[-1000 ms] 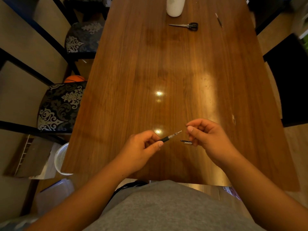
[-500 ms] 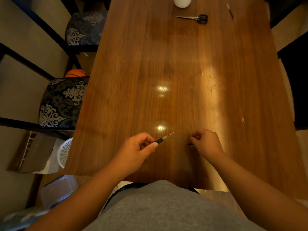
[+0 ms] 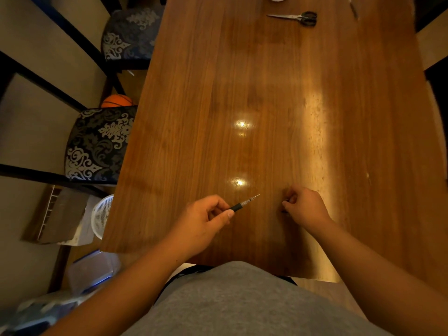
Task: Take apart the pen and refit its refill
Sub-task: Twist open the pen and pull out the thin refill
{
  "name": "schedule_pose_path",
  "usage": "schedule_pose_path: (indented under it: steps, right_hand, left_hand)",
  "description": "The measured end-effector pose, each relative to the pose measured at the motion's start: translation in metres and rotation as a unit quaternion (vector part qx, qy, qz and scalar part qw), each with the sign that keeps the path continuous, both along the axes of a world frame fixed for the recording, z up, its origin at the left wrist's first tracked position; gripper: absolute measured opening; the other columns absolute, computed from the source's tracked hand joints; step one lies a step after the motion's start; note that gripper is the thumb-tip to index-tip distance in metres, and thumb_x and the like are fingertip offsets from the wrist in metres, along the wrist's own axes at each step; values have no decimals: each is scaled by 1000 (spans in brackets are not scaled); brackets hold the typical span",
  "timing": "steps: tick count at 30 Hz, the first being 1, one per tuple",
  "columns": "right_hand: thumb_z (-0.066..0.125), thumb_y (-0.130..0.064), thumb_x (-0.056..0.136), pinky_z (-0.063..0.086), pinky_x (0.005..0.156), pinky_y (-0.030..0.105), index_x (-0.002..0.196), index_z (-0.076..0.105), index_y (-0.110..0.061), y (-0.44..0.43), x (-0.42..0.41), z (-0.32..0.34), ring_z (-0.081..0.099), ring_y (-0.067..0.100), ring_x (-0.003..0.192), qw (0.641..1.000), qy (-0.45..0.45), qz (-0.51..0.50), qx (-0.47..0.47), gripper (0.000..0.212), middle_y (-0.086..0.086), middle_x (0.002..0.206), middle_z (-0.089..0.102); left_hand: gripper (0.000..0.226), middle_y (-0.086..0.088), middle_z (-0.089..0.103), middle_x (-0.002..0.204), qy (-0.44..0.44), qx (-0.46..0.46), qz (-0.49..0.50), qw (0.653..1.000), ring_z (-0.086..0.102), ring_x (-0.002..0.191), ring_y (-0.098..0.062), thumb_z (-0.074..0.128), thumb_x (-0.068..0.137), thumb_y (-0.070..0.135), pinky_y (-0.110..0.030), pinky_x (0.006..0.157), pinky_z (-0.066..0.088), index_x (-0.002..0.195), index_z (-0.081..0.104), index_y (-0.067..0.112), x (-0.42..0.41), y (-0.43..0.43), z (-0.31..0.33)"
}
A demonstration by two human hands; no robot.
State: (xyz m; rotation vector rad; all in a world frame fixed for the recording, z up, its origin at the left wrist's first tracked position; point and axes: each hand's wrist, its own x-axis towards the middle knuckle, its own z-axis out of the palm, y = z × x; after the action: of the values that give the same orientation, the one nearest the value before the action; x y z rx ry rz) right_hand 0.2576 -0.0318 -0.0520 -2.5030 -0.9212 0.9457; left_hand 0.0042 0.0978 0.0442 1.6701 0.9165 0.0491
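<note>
counter (image 3: 266, 93): brown woodgrain | pen (image 3: 242, 204): black grip, silver tip | scissors (image 3: 294, 17): black handles | chair seats (image 3: 97, 144): black with silver damask | ball (image 3: 116, 101): orange | shirt (image 3: 242, 304): grey

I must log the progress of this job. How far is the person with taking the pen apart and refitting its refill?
Done: the black pen body has its nose piece off, baring the thin metal refill tip. In hand: the left hand holds that body; the right hand rests curled on the brown wooden table, its contents mostly hidden. Left: drawing the refill out, refitting it, closing the pen.

Two hands (image 3: 206, 221) (image 3: 304, 207) — one pen (image 3: 244, 203), one scissors (image 3: 298, 17), two chairs (image 3: 99, 146) (image 3: 128, 35).
</note>
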Motion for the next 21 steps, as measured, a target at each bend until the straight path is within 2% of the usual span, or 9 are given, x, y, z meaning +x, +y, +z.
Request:
schedule_pose_path:
  steps: [4,8,10,13,15,17,19,21]
  right_hand:
    - [69,-24,81,44,48,25,91,56,-29,-8,-2,18,59,8,61,999,-5,-23,30,17,-8,67,60]
    - [70,-20,84,47,48,17,91,65,-29,-24,-28,50,62,5,61,989,102,-79,68,12,-6,73,64]
    - [71,-20,84,50,51,13,89,68,-32,-32,-49,67,64,1,62,968,212,-92,100,14,-4,77,68]
    - [71,-19,84,52,56,19,93,73,-28,-38,-77,86,67,7,63,915,349,-124,161,13,0,75,72]
    - [69,-15,86,49,52,19,89,75,-24,-38,-87,92,64,8,58,883,388,-169,204,11,-1,72,73]
    - [66,-12,87,48,51,19,82,77,-19,-38,-89,95,62,7,57,862,402,-207,230,14,-2,77,74]
    - [65,-10,88,47,52,18,79,77,-16,-38,-88,97,61,7,58,850,409,-226,243,16,-2,82,74]
    - [64,-13,88,46,51,18,79,77,-15,-40,-84,99,61,6,58,846,412,-228,250,16,-2,74,72]
  left_hand:
    - [5,8,71,84,-3,0,-13,1000,62,64,-4,63,89,31,-21,59,53,87,65,34,4,-4,1]
    - [9,6,73,82,-3,-24,-10,1000,63,63,-5,63,89,29,-27,61,54,83,65,35,11,-11,0]
    - [11,6,73,81,-3,-29,-16,999,64,63,-6,63,90,29,-28,62,54,81,65,36,15,-17,0]
    - [8,7,73,81,5,-30,-38,999,65,64,-7,62,90,29,-27,62,55,84,64,33,21,-27,-1]
    - [7,8,72,79,11,-30,-51,998,64,62,-5,62,90,28,-23,60,53,84,64,31,25,-35,0]
    - [9,4,71,72,5,-41,-51,998,61,60,-6,62,91,23,-23,58,52,84,64,28,29,-43,0]
    - [12,2,69,69,-6,-51,-47,998,59,58,-5,61,92,20,-23,56,50,82,64,26,31,-48,2]
    - [12,1,69,70,-11,-48,-50,998,58,56,-5,60,92,19,-21,55,49,82,64,25,32,-51,4]
